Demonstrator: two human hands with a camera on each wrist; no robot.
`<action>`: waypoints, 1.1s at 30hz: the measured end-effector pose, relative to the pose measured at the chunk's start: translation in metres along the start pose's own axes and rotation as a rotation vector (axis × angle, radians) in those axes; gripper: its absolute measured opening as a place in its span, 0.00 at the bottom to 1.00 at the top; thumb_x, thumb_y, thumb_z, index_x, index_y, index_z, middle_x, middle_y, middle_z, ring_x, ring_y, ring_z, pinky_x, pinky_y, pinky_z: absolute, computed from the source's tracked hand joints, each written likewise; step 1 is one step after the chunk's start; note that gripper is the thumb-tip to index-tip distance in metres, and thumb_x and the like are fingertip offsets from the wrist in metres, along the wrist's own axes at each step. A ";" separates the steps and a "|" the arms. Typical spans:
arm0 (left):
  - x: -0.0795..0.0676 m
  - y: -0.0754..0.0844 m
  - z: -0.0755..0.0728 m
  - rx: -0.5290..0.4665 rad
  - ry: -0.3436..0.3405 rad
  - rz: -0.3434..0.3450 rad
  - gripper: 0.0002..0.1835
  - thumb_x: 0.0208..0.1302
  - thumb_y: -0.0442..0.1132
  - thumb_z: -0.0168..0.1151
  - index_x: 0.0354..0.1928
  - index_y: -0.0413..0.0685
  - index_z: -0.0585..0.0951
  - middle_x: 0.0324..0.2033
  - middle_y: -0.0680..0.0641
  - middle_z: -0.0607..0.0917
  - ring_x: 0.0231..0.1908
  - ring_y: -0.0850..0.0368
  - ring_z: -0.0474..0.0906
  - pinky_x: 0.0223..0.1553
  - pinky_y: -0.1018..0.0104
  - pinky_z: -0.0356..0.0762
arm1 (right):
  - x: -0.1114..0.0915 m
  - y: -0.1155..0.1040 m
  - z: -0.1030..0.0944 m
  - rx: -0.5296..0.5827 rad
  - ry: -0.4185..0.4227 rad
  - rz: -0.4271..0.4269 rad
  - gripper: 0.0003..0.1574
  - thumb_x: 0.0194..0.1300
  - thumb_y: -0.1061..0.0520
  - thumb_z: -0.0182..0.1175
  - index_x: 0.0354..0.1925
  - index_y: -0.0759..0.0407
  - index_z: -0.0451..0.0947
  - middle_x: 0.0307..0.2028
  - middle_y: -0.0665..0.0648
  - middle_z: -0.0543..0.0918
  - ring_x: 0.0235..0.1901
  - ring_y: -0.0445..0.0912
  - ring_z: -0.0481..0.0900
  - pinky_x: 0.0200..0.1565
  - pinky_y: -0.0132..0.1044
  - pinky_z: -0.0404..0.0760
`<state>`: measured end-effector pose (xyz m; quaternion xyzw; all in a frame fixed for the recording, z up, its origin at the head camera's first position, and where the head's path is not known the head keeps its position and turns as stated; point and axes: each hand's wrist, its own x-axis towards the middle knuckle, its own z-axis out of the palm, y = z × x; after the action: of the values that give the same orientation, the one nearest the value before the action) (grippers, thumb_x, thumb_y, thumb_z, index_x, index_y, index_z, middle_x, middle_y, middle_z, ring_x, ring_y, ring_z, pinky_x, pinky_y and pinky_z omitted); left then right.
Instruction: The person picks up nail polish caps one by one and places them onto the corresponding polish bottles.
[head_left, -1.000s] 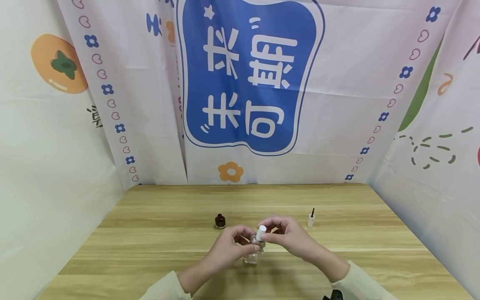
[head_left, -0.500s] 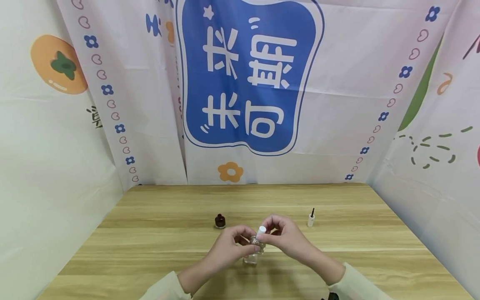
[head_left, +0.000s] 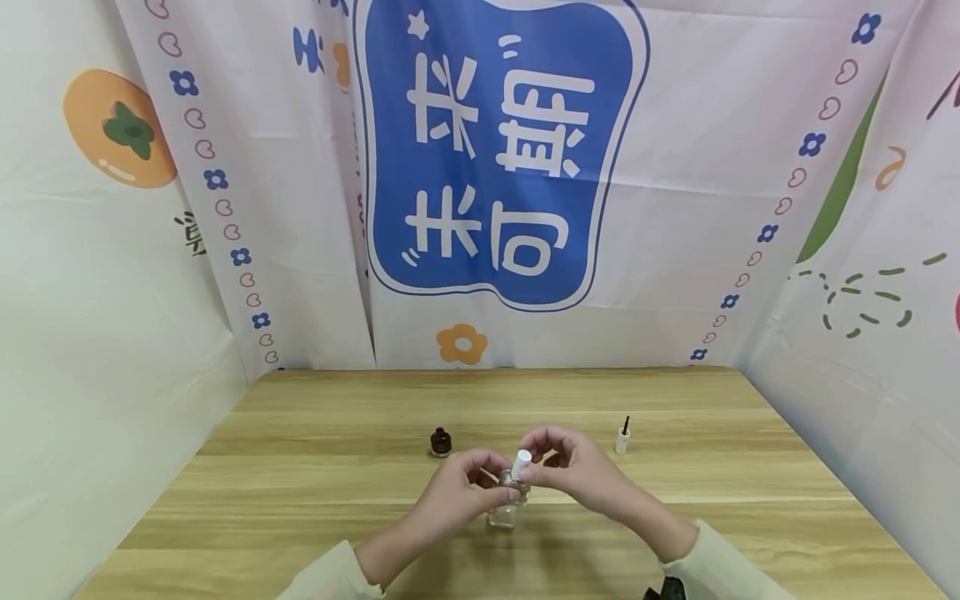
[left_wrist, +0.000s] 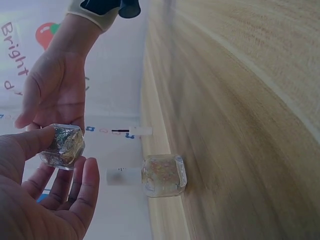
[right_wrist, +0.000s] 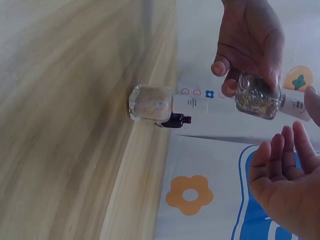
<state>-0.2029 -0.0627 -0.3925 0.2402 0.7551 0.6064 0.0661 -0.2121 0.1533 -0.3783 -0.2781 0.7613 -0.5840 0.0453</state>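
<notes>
My left hand [head_left: 463, 496] holds a small glass nail polish bottle [left_wrist: 64, 146] with gold glitter, pinched between thumb and fingers above the table. Its white cap [head_left: 522, 463] points up and leans slightly right. At that cap is my right hand [head_left: 577, 471], thumb on the near side and forefinger behind, pinching it. A second nail polish bottle [left_wrist: 164, 176], clear with pale flecks and a white cap, stands upright on the table just below the held one. In the head view the left hand and the held bottle partly cover it.
Farther back on the wooden table [head_left: 337, 475] stands an uncapped dark red nail polish bottle [head_left: 441, 443]. To the right, a white cap with its dark brush [head_left: 622, 437] stands brush up. Printed cloth [head_left: 675, 250] hangs behind the table and along both sides.
The right hand's fingers have shifted a little around the cap, rolling inward and then back out. The left hand, the held bottle and the things on the table keep their places.
</notes>
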 end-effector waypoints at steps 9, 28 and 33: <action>0.001 0.000 -0.001 0.010 -0.009 -0.015 0.11 0.56 0.34 0.72 0.40 0.40 0.82 0.34 0.46 0.84 0.32 0.53 0.79 0.29 0.70 0.82 | 0.002 0.004 -0.004 0.036 -0.103 -0.076 0.19 0.67 0.62 0.61 0.54 0.67 0.76 0.42 0.62 0.79 0.40 0.46 0.78 0.38 0.32 0.81; 0.001 -0.003 -0.001 0.012 0.004 -0.006 0.11 0.55 0.34 0.72 0.40 0.40 0.83 0.33 0.47 0.84 0.31 0.54 0.79 0.28 0.71 0.81 | 0.001 0.001 0.006 -0.051 -0.003 -0.045 0.10 0.64 0.59 0.64 0.42 0.63 0.80 0.37 0.58 0.80 0.38 0.49 0.77 0.38 0.36 0.81; 0.001 -0.002 -0.001 0.012 -0.001 -0.009 0.11 0.55 0.34 0.72 0.40 0.41 0.83 0.34 0.48 0.84 0.32 0.54 0.79 0.28 0.71 0.81 | 0.001 0.000 0.009 -0.071 0.049 -0.025 0.10 0.62 0.57 0.67 0.39 0.61 0.78 0.35 0.56 0.79 0.37 0.49 0.76 0.38 0.36 0.79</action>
<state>-0.2051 -0.0638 -0.3939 0.2377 0.7599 0.6012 0.0678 -0.2092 0.1449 -0.3814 -0.2744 0.7790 -0.5638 0.0093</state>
